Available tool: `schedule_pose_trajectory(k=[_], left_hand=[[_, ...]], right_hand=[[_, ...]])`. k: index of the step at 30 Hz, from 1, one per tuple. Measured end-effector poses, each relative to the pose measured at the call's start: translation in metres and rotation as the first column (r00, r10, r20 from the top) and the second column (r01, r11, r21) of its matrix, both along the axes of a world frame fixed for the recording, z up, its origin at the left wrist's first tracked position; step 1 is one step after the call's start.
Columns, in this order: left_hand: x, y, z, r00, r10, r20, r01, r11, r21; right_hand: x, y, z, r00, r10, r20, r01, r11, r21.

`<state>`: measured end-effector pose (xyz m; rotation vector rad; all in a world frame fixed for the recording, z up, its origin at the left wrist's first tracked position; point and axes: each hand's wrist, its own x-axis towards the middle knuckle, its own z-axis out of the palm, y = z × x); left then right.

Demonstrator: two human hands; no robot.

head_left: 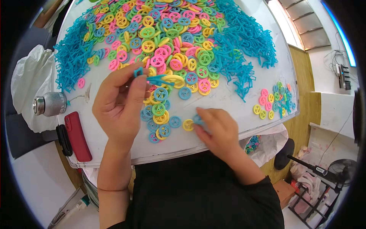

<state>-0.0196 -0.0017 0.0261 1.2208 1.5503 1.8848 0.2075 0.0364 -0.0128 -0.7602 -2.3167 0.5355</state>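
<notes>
My left hand (124, 101) is raised above the table, thumb and fingers closed on a teal plastic frame (154, 79). At the frame's far end sits a yellow wheel (173, 80), right of my fingertips. Lower on the right, my right hand (216, 131) pinches a blue wheel (198, 120), partly covered by its fingers, just over the tabletop. Beside those fingertips lies a yellow wheel (188, 125). A large heap of pink, yellow, green and blue wheels (164, 38) spreads over the table beyond my hands, with a loose group of wheels (160, 120) between them.
Piles of teal frames flank the heap at left (72, 53) and right (251, 34). A small group of wheels and frames (274, 101) lies near the right edge. At the left are a red phone (77, 136) and a silver flask (51, 104). A white bag (272, 143) hangs below the table's front edge.
</notes>
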Motion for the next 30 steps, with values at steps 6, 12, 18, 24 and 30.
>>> schedule_pose_trajectory(k=[6, 12, 18, 24, 30], left_hand=[[0.009, 0.001, 0.004, 0.991, -0.097, 0.092, 0.111, 0.979, -0.168], [0.020, -0.003, 0.003, 0.917, -0.381, 0.119, 0.397, 0.838, -0.374], [0.021, -0.003, 0.005, 0.815, -0.407, 0.413, 0.566, 0.714, -0.413], [0.014, -0.002, 0.002, 0.883, -0.392, 0.258, 0.467, 0.785, -0.406], [0.000, 0.002, 0.001, 0.929, -0.208, 0.308, 0.294, 0.917, -0.269]], right_hand=[[0.022, 0.019, 0.013, 0.789, -0.511, -0.340, -0.224, 0.276, -0.935], [0.005, 0.035, 0.032, 0.832, -0.281, -0.479, -0.361, 0.382, -0.851], [-0.012, 0.040, 0.033, 0.787, -0.343, -0.514, -0.481, 0.182, -0.858], [-0.015, 0.039, 0.030, 0.850, -0.284, -0.444, -0.373, 0.272, -0.887], [-0.002, 0.036, 0.010, 0.976, -0.029, 0.214, 0.073, 0.977, -0.201]])
